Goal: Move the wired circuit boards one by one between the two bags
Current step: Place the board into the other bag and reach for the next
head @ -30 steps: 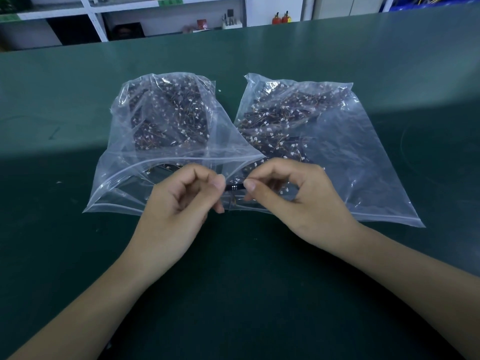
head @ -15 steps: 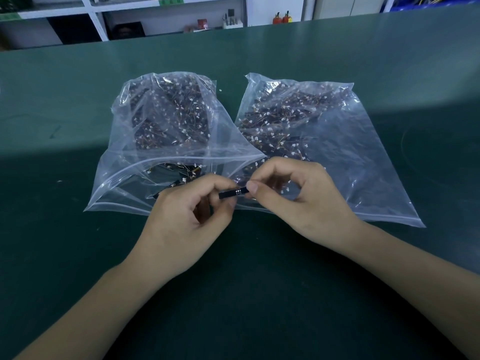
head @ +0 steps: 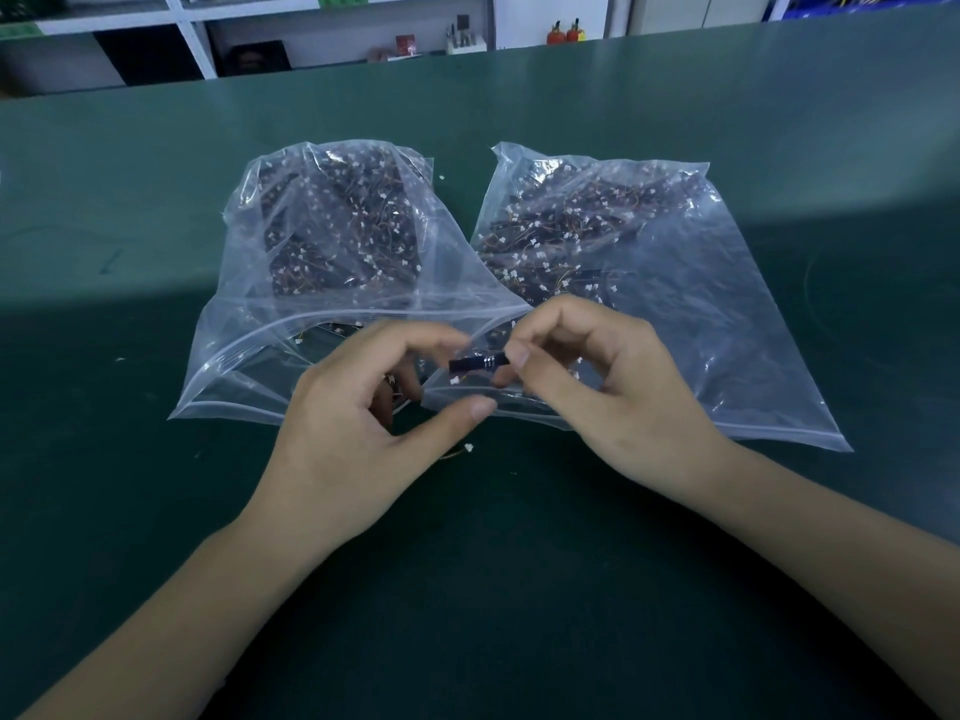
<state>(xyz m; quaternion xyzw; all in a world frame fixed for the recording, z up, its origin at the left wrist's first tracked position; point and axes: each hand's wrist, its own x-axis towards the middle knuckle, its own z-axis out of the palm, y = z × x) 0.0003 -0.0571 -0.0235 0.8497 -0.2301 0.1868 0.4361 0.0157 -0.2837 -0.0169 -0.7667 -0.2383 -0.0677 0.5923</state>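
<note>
Handling step: one wired circuit board [head: 479, 363] is held in the air between the two hands, just above the bag mouths.
Right hand: the right hand [head: 613, 392] pinches the right end of the board between thumb and forefinger; the remaining fingers are curled.
Left hand: the left hand [head: 363, 428] is curled with thumb and fingers apart around the board's left end; whether it also grips the wire cannot be told.
Loose connector: a small white connector [head: 468, 448] on a thin wire lies on the table [head: 519, 589] below the left thumb; whether it belongs to the held board cannot be told.
Left bag: the left bag [head: 337, 283] has its mouth gaping toward the person, with boards piled deep inside.
Right bag: the right bag [head: 649, 283] lies flatter, just beside the left one, with boards heaped at its far end.
Technique: judged from this view, the board is best carried by its edges, with the trailing wire gathered so that it does not snag on a zip strip.
Caution: the wire tangles easily; only one board should go across at a time.
Background: shelving [head: 337, 28] stands beyond the table's far edge.
</note>
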